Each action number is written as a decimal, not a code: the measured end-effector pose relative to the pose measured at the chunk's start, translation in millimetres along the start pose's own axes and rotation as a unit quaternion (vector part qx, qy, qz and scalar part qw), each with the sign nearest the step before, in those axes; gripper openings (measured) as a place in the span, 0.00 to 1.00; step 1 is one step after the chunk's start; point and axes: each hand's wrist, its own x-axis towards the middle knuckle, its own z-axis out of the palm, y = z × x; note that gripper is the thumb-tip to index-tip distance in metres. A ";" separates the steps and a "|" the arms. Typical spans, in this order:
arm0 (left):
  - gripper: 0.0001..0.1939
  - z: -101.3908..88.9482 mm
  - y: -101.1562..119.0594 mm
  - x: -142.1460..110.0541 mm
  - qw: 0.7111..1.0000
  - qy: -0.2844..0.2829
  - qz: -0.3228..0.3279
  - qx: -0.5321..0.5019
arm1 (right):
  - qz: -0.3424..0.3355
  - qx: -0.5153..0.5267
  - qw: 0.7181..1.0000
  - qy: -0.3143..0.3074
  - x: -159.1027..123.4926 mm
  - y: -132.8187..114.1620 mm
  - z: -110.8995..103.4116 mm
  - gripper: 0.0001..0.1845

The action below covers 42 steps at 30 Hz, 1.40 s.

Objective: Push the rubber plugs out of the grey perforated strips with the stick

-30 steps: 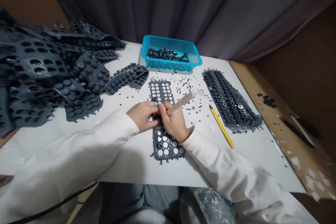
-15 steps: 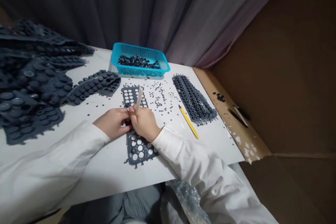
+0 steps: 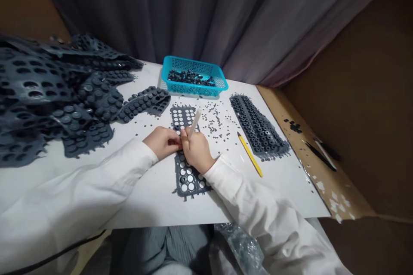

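A dark grey rubber sheet with rows of round holes (image 3: pixel 183 114) lies flat on the white table, its ragged edges showing. Over its middle, my right hand (image 3: pixel 199 150) is closed around a thin whitish stick-like tool (image 3: pixel 195 123), held upright like a pen and leaning slightly right. The tool's lower end is hidden behind the fingers. My left hand (image 3: pixel 162 142) rests at the sheet's left edge, thumb and fingers pinched together against the right fingertips. Whatever it pinches is hidden. Small dark discs stand in a few holes.
A blue basket (image 3: pixel 195 90) of small dark pieces stands behind. On the right lie a yellow pen-like tool (image 3: pixel 250 155), a knobbly dark rubber sheet (image 3: pixel 258 126) and black tweezers (image 3: pixel 320 156). Rubber sheets (image 3: pixel 97 94) are heaped at left. Tiny dark discs (image 3: pixel 213 126) are scattered about.
The whole view has swung left, so everything appears farther right. Both hands stay together over the sheet's middle, with the whitish tool still in my right hand.
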 end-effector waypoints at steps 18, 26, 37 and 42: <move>0.11 2.8 -7.4 -0.6 0.902 0.161 -0.252 -0.311 | 0.001 0.061 0.998 0.026 -2.3 2.1 0.0 0.18; 0.10 -5.8 5.2 2.6 0.815 0.101 -0.318 -0.473 | 0.015 0.294 0.953 0.075 -1.2 11.5 0.2 0.21; 0.09 -11.0 13.3 -2.6 0.619 -0.024 -0.293 -0.728 | 0.065 0.428 0.886 0.165 -4.3 15.9 -18.5 0.10; 0.13 -6.6 14.8 -2.9 0.616 -0.038 -0.300 -0.727 | 0.015 0.481 0.862 0.157 -12.2 3.4 -24.2 0.09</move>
